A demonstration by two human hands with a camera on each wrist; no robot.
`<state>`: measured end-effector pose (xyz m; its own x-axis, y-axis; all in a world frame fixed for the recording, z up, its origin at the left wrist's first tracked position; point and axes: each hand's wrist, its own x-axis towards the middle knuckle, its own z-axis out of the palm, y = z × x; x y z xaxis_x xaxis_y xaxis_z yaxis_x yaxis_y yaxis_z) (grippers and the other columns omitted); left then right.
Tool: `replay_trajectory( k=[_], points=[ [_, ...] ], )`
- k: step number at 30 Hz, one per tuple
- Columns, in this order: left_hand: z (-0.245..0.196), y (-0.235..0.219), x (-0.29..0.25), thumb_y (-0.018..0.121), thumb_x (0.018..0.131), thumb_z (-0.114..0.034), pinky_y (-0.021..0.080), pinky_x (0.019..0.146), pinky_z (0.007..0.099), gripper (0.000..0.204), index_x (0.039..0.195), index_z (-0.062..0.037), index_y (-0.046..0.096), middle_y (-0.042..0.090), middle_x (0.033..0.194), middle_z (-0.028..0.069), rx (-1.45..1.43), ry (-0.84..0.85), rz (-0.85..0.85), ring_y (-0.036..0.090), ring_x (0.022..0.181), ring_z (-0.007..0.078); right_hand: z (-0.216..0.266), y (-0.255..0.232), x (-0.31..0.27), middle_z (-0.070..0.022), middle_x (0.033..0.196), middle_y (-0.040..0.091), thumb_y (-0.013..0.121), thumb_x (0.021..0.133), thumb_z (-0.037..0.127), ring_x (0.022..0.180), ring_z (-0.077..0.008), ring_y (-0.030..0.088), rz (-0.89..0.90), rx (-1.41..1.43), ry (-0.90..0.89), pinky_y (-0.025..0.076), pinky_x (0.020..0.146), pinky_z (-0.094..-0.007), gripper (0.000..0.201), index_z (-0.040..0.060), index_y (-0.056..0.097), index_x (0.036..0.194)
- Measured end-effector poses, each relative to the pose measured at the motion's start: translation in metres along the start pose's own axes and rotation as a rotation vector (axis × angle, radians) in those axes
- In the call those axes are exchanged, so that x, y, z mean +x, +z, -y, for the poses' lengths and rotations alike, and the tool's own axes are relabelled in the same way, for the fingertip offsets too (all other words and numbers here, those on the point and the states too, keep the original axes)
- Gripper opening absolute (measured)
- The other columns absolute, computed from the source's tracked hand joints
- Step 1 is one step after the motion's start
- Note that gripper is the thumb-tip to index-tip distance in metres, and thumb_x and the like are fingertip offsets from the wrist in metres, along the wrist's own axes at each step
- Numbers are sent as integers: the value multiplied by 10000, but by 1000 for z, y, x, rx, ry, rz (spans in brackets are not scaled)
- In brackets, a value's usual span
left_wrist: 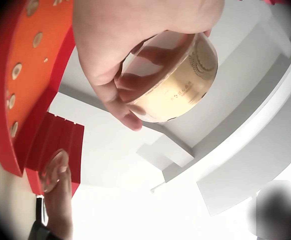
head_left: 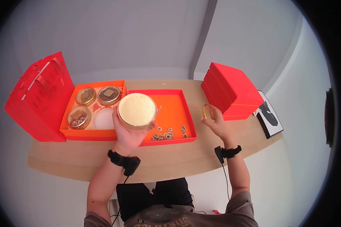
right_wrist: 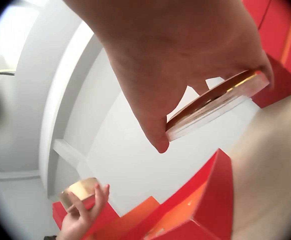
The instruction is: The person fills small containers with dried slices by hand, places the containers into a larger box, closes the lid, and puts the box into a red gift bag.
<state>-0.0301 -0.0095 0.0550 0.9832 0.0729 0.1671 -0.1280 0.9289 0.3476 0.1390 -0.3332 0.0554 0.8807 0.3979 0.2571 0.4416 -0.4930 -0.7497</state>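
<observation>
My left hand (head_left: pixel 129 137) (left_wrist: pixel 130 30) holds up a round gold-banded container (head_left: pixel 137 109) (left_wrist: pixel 188 87) (right_wrist: pixel 84 189), with the fingers curled round its side. Its textured gold face shows in the head view. To the right, my right hand (head_left: pixel 218 126) (right_wrist: pixel 180 50) pinches a thin clear disc with a gold edge (right_wrist: pixel 218 106), thumb on one side and fingers on the other. The container and the disc are apart. Below and right of the container, small ring-like dried slices (head_left: pixel 165 136) lie in a shallow red tray with an orange inside (head_left: pixel 174 108).
An orange box (head_left: pixel 88 133) at the left holds three round lidded jars (head_left: pixel 78 116) and a white round shape (head_left: pixel 104 119). Red bags (head_left: pixel 45 98) stand left of it. Stacked red boxes (head_left: pixel 233 90) and a black-and-white box (head_left: pixel 269 117) are at the right.
</observation>
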Motion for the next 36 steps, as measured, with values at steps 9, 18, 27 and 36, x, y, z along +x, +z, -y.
replay_trajectory(
  k=[9,18,27,36],
  points=[
    [-12,-24,6,388,937,-770,557,838,418,828,1487,-156,460,499,1486,178,-5,-19,5,460,1385,399,-67,14,-7,-238,1512,386,868,697,518,1423,-437,356,171,-548,-8,309,1178,-517,1063,96,383,1544],
    [-21,-40,-2,272,948,-788,557,858,539,850,1498,-163,437,502,1480,153,-77,-37,70,502,1350,410,-85,17,-1,-254,1520,375,850,731,493,1434,-440,344,242,-554,-57,305,1174,-528,1043,90,361,1559],
    [-12,-28,-2,349,943,-778,616,723,436,887,1533,-117,395,455,1511,237,50,-22,-30,461,1370,450,45,25,15,-182,1500,468,745,898,232,1408,-351,432,214,-252,-241,399,1129,-435,669,73,467,1485],
    [-9,-28,-2,369,922,-796,614,714,445,929,1549,-111,369,410,1547,246,79,-41,-106,443,1385,463,75,122,33,-116,1360,574,754,864,164,1251,-313,550,856,-401,-306,505,1020,-415,522,145,615,1367]
  ],
)
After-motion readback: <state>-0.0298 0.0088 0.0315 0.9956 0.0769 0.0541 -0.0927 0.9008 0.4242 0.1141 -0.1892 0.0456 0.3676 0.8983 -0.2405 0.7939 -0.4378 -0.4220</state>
